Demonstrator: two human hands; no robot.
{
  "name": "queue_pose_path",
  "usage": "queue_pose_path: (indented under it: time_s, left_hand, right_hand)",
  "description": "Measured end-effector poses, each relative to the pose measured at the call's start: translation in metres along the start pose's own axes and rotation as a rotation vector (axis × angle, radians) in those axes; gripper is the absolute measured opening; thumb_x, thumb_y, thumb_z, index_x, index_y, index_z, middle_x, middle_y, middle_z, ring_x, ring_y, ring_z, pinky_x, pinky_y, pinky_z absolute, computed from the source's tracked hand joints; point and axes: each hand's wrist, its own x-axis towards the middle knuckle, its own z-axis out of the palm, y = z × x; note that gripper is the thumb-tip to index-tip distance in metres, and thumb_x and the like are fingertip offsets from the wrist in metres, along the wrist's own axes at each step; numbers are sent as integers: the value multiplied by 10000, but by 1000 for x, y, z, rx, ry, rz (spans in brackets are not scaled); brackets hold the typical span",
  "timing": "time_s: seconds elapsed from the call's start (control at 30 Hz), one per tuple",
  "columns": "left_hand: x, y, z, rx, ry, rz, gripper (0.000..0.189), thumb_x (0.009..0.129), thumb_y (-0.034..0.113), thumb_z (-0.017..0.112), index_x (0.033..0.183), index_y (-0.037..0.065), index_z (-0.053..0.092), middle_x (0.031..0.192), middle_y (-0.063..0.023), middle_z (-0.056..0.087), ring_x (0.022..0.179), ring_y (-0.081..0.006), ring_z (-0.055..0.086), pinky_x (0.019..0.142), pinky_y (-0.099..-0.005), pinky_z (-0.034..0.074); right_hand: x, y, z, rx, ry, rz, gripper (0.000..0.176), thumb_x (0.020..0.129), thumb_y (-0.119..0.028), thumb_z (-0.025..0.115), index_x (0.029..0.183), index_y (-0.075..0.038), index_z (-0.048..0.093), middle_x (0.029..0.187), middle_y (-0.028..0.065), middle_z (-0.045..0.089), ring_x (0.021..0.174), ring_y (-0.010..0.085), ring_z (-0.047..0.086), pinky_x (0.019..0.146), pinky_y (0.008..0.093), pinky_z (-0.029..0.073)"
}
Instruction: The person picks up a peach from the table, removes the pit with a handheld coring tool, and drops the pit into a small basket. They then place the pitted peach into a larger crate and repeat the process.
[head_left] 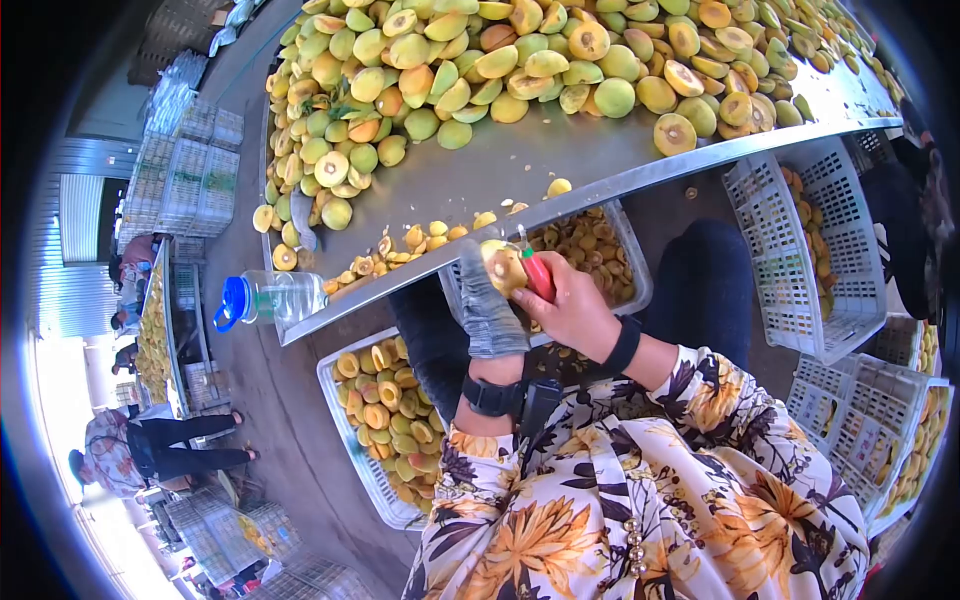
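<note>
My left hand (488,305), in a grey glove, is closed around a yellow peach half (503,268) with its cut face turned to the right. In my bare right hand (582,318) is a small pitting knife (538,276) with a red handle and a green collar. Its metal tip points up beside the fruit. Both hands meet at the near edge of the metal table (450,185), where small peach scraps (415,238) lie. A big heap of peach halves (480,75), some with stones showing, covers the table's far part.
Between my knees stands a crate of scraps (640,265). To its left a white crate (335,400) holds hollowed peach halves. More white crates (850,260) stand at right. A blue-capped water jug (285,297) sits at the table's left corner. One person (130,450) is farther left.
</note>
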Motion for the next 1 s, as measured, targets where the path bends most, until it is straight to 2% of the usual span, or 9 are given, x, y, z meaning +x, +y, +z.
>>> queue_pose_path:
  time_s: [0.03,0.2,0.37,0.5,0.57,0.7,0.8,0.87,1.0]
  left_hand:
    - [-2,5,5,-110,126,-36,477,857,501,476,1063,75,524,983,-65,585,838,-163,574,744,-290,485]
    - [-15,31,15,-261,49,-146,301,891,344,499,1047,87,502,971,-52,555,864,-145,570,689,-265,502]
    - [-12,12,9,115,-51,216,273,887,281,509,1016,43,547,955,-50,565,846,-135,561,701,-262,488]
    - [-23,20,23,-59,-107,95,318,892,297,504,1089,48,509,956,-59,586,812,-176,584,756,-301,488]
    - [-23,22,28,-10,-74,224,301,890,291,507,1052,40,537,943,-64,596,795,-173,592,740,-303,502]
    - [-23,36,29,94,-125,215,288,887,287,512,997,27,571,904,-82,612,757,-180,602,687,-300,513]
    - [-14,53,17,110,-234,-39,264,871,252,534,959,9,589,863,-102,622,729,-193,608,649,-294,516]
    - [-5,58,10,103,-473,-175,248,848,213,555,964,-5,582,857,-113,623,735,-201,609,641,-290,510]
    - [-5,55,14,-33,-305,-156,273,847,237,543,972,-4,571,839,-112,619,717,-204,606,635,-290,505]
  right_hand:
    - [-4,-4,-5,14,-24,88,368,770,-165,643,1052,-8,466,690,171,580,606,316,590,557,365,452]
    - [-12,-5,-17,-99,-174,98,298,772,-137,622,996,-12,472,648,201,559,587,350,580,522,369,440]
    - [-16,-2,-16,-126,-206,61,234,779,-115,599,924,-5,451,596,209,528,567,385,555,490,398,418]
    - [-21,0,-17,-150,-188,59,233,781,-110,594,923,1,448,601,213,530,578,392,556,493,402,420]
    - [-20,-4,-18,-126,-225,166,224,766,-88,585,911,9,443,605,219,531,589,404,555,505,409,426]
    - [-29,-4,-13,-67,-221,114,211,745,-65,571,885,13,434,614,230,532,605,416,553,520,417,430]
    - [-29,-9,-16,-94,-345,166,183,715,-31,548,841,44,440,637,260,535,653,431,553,556,445,437]
    - [-26,-11,-17,-91,-426,173,192,706,-21,548,849,51,441,644,270,533,660,435,552,566,445,439]
    - [-17,-9,-11,-106,-403,147,201,703,-19,549,854,52,436,646,271,532,666,439,549,575,448,440]
